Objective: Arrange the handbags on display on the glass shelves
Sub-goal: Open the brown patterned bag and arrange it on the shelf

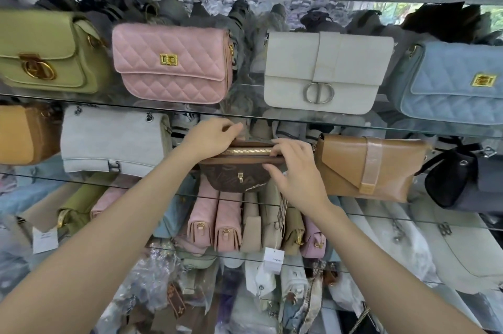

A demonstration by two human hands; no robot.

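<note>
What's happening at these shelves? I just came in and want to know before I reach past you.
A person is setting a small brown patterned bag into the gap on the middle glass shelf, between a grey bag and a tan envelope bag. The left hand grips its top behind the gold zipper, and the right hand holds its front right edge. The shelf above already carries green, pink, cream and blue bags in a row.

— What sits on the upper glass shelf (pixel 245 109)?
— Four handbags in a row.
— And below it?
— A small bag (pixel 239 175) in the middle, between a larger bag (pixel 114 143) on its left and an envelope bag (pixel 367 167) on its right.
</note>
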